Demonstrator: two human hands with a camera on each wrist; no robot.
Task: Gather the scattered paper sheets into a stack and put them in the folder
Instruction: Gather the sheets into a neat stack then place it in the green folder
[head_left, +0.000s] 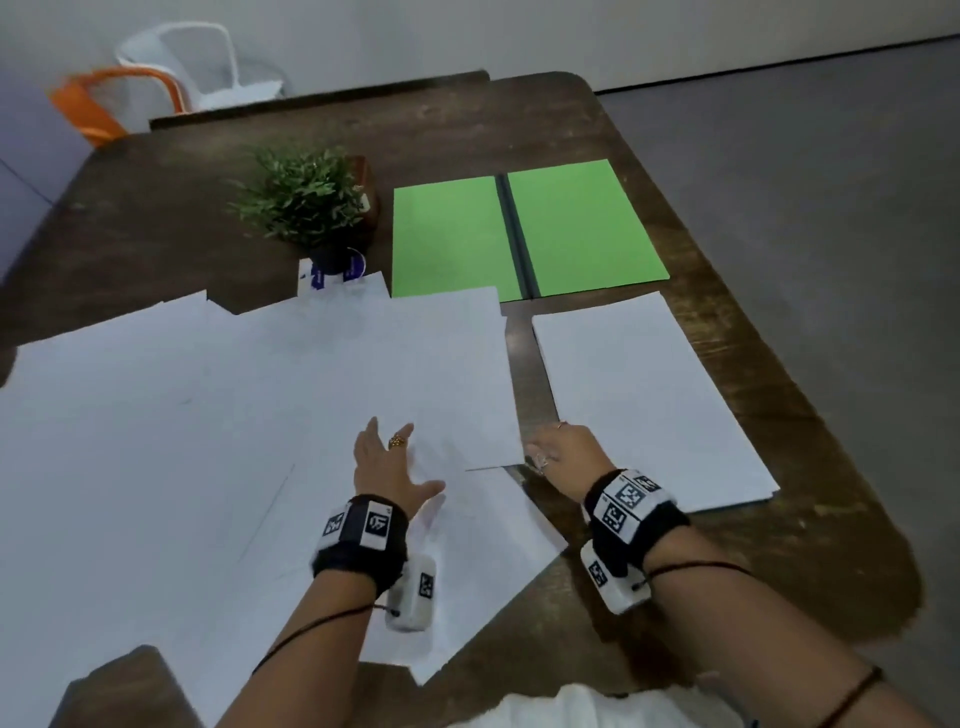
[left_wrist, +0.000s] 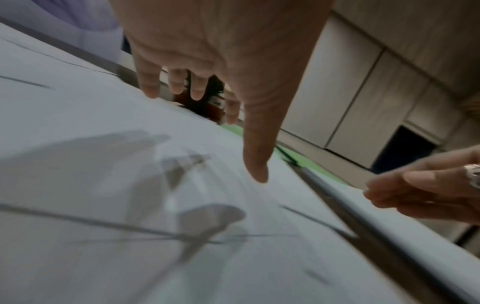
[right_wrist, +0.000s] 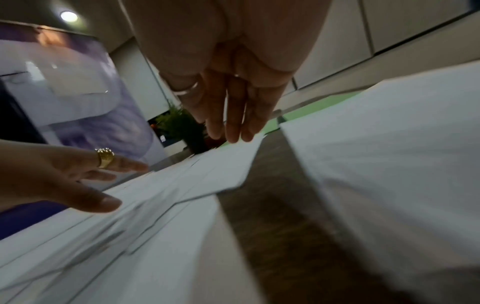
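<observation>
Several white paper sheets (head_left: 234, 415) lie overlapping across the left and middle of the brown table (head_left: 727, 571). A separate neat sheet (head_left: 649, 400) lies to the right, past a strip of bare wood. The green folder (head_left: 524, 234) lies open flat behind them. My left hand (head_left: 389, 462) is spread just over the overlapping sheets (left_wrist: 130, 205) with straight fingers, casting a shadow and holding nothing. My right hand (head_left: 556, 452) reaches to the near right corner of the top sheet (right_wrist: 221, 164), its fingers (right_wrist: 233, 127) straight at the paper's edge.
A potted plant (head_left: 306, 202) stands left of the folder, with a small white and blue card (head_left: 332, 275) at its base. A white chair (head_left: 208, 62) and an orange one (head_left: 104, 104) stand behind the table. The table's right edge runs close beside the separate sheet.
</observation>
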